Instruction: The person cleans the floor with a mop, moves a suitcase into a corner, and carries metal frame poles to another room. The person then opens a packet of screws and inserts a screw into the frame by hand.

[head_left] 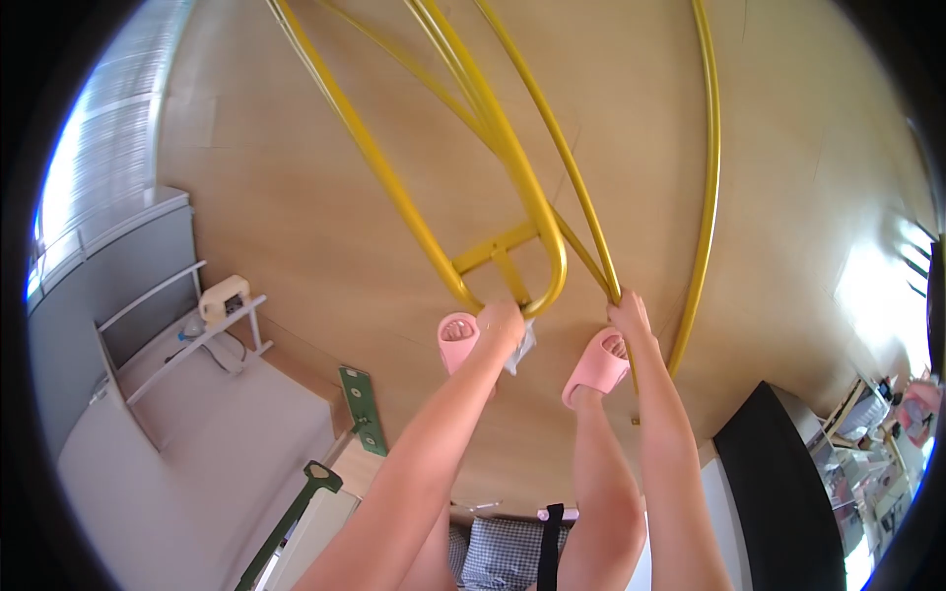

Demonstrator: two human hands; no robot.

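Note:
A yellow tubular metal frame [384, 182] with a rounded U-shaped end and a short crossbar stretches away from me. My left hand [501, 323] is closed at the bottom of that U-end. Something white and crumpled, like a cloth or thin plastic [522, 347], shows beside and below this hand. My right hand [630, 313] is wrapped round a thinner yellow tube [562, 143], which runs up and away to the left; whether it joins the frame is not clear. The fingertips of both hands are partly hidden.
Pink slippers [597, 366] are on my feet on the tan floor [296, 217]. A long yellow tube [708, 197] runs along the right. At left is a bed [207, 443] with a white rail and a beige jug [225, 297]. A green metal plate [363, 409] and black panel [783, 483] stand nearby.

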